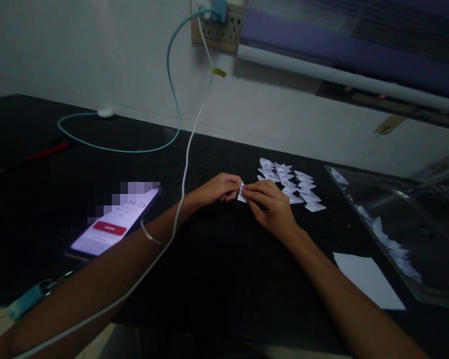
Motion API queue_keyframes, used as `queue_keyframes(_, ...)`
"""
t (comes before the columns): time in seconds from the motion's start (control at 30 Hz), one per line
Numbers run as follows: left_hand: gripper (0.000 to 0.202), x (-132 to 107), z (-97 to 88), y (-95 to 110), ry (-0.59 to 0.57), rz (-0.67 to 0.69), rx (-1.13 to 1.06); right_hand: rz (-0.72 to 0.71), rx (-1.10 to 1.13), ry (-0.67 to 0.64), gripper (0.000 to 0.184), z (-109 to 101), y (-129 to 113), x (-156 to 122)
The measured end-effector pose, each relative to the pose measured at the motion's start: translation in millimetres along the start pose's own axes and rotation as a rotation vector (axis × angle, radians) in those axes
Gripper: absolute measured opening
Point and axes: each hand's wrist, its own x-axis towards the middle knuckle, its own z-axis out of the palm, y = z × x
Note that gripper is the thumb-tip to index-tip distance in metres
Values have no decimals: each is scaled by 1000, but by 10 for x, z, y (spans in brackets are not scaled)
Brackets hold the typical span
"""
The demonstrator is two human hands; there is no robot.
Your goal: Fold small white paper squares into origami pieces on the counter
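Note:
Between my two hands is a small folded piece of white paper (241,192), mostly covered by fingers. My left hand (221,188) pinches its left side, with the fingers curled. On the other side my right hand (268,202) grips the paper between thumb and fingertips. Just beyond my right hand, several folded white paper boats (307,188) lie in rows on the black countertop (217,279). A stack of flat white paper sheets (368,280) rests to the right of my right forearm.
A lit phone (112,224) lies left of my left arm. The white cable (187,164) hangs from the wall socket (224,30) across that forearm. At right is a metal sink (415,209). A teal cable (134,151) loops at the back left.

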Motion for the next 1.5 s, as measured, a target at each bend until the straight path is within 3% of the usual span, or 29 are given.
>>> queue_keyframes(0.4,42,-3,8,-27,-8,34,88,23,3,-45,34,25,36,-33)
queue_keyframes(0.97,33,-23,78,39,80,-21,65,175,112,53,31,75,-21,-35)
queue_keyframes(1.5,32,-18,47,-43,78,51,105,336,239,82,23,93,-63,9)
